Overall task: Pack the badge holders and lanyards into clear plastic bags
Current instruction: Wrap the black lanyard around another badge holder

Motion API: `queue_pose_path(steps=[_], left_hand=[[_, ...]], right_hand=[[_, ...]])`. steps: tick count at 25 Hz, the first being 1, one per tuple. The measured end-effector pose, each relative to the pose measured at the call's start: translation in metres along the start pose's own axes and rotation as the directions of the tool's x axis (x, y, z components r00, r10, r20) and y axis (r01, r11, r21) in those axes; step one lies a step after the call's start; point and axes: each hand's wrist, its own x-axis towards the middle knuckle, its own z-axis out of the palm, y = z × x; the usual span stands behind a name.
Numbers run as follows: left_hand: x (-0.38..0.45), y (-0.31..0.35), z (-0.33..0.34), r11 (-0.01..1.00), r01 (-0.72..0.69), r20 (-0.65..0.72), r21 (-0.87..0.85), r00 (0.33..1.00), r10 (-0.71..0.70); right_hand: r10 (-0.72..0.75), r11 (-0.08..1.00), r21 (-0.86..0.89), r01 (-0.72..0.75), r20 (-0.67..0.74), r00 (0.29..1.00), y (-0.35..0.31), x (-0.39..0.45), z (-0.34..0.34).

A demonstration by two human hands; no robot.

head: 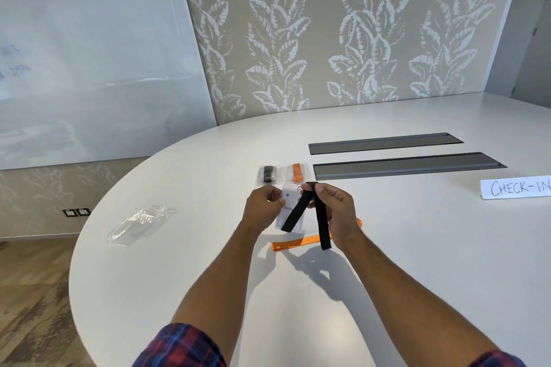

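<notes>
Above the white table, my left hand pinches the left edge of a white badge holder. My right hand pinches the top of a black lanyard folded over it, both ends hanging down. An orange lanyard lies flat on the table under my hands. Behind them lie two packed clear bags, one with a black lanyard, one with an orange lanyard. A pile of empty clear plastic bags sits to the left.
Two dark cable-tray lids are set into the table behind the work spot. A white "CHECK-IN" sign stands at the right edge. A whiteboard and leaf-patterned wall rise beyond the table.
</notes>
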Motion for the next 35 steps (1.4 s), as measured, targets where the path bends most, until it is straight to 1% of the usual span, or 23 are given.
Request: queue_pose_path(steps=[5,8,10,12,14,17,22,23,24,25,27,28,30,32,33,35], left_hand=[[0.000,-0.009,-0.003,0.999,0.038,-0.025,0.023,0.999,-0.037],[0.000,-0.011,-0.003,0.993,0.040,-0.039,0.114,0.999,-0.036],[0.000,-0.009,-0.003,0.988,0.045,-0.002,0.150,0.999,-0.045],[-0.001,-0.004,-0.002,0.989,0.034,0.072,0.146,0.996,-0.044],[-0.003,0.000,-0.003,0.996,0.026,0.131,0.088,0.991,-0.037],[-0.005,0.004,-0.005,0.999,0.034,0.169,0.021,0.985,-0.038],[-0.009,0.003,-0.010,0.997,0.063,0.204,0.050,0.976,-0.072],[-0.010,0.002,-0.011,0.996,0.075,0.214,0.046,0.973,-0.083],[-0.011,0.002,-0.012,0.996,0.087,0.229,0.037,0.969,-0.093],[-0.012,0.003,-0.012,0.995,0.098,0.249,0.026,0.963,-0.101],[-0.013,0.006,-0.014,0.994,0.109,0.305,0.005,0.947,-0.105],[-0.014,0.008,-0.016,0.993,0.113,0.347,-0.014,0.933,-0.101],[-0.015,0.010,-0.020,0.988,0.132,0.445,-0.078,0.892,-0.084],[-0.017,0.012,-0.023,0.981,0.152,0.518,-0.121,0.853,-0.068],[-0.018,0.012,-0.024,0.977,0.162,0.546,-0.137,0.835,-0.062],[-0.021,0.014,-0.026,0.965,0.192,0.601,-0.179,0.798,-0.048]], right_hand=[[-0.004,1.000,0.023,0.004,0.038,0.999,-0.009,-0.003,0.008],[0.002,1.000,-0.010,-0.002,0.027,1.000,-0.015,-0.006,0.013],[0.032,0.999,-0.032,-0.033,-0.007,0.999,-0.017,-0.004,0.015],[0.039,0.999,-0.015,-0.039,-0.025,0.999,-0.019,0.003,0.013],[0.040,0.999,-0.034,-0.042,-0.053,0.998,-0.021,0.011,0.011],[0.035,0.996,-0.076,-0.045,-0.125,0.992,-0.020,0.021,0.008],[-0.073,0.995,-0.073,0.061,-0.175,0.982,-0.029,0.029,0.003],[-0.105,0.992,-0.095,0.088,-0.183,0.977,-0.031,0.031,0.003],[-0.150,0.981,-0.152,0.122,-0.187,0.971,-0.031,0.032,0.004],[-0.210,0.956,-0.246,0.163,-0.183,0.960,-0.031,0.033,0.003],[-0.327,0.859,-0.458,0.228,-0.150,0.933,-0.032,0.034,0.000],[-0.357,0.810,-0.539,0.233,-0.137,0.924,-0.033,0.035,-0.003],[-0.377,0.722,-0.662,0.200,-0.135,0.916,-0.033,0.036,-0.010],[-0.386,0.645,-0.748,0.155,-0.144,0.911,-0.030,0.033,-0.017],[-0.389,0.619,-0.774,0.135,-0.153,0.908,-0.028,0.030,-0.021],[-0.370,0.615,-0.785,0.079,-0.198,0.908,-0.024,0.023,-0.027]])
